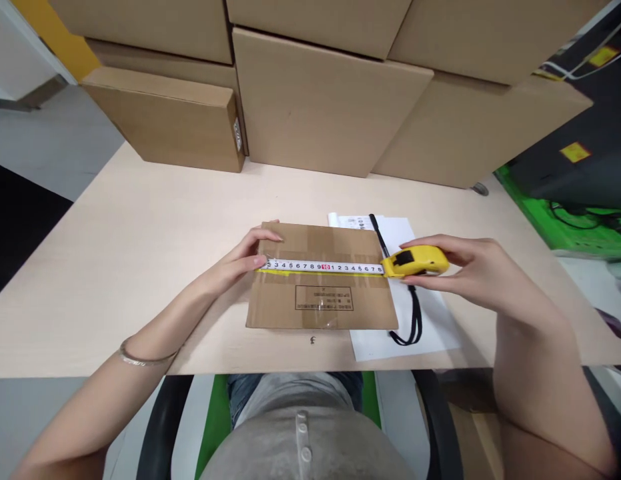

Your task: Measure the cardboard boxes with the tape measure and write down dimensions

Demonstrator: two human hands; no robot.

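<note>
A small cardboard box (pixel 320 243) with printed text lies on the table in front of me. Across its top runs the white blade (pixel 335 268) of a tape measure, numbers facing up. My left hand (pixel 247 253) grips the box's left end, its thumb pressing the blade's end against the edge. At the box's right edge, my right hand (pixel 465 263) is closed around the yellow tape measure case (pixel 423 260). A black wrist strap (pixel 415 320) hangs from the case. Under the box's right side are white paper sheets (pixel 430 333), with a black pen (pixel 378 233) on them.
Large cardboard boxes (pixel 320 107) are stacked along the table's back edge, with a flatter box (pixel 165 120) at the left. Dark equipment with yellow labels (pixel 575 152) stands on a green surface (pixel 565 227) at the right. The table's front edge (pixel 290 370) is close to my body.
</note>
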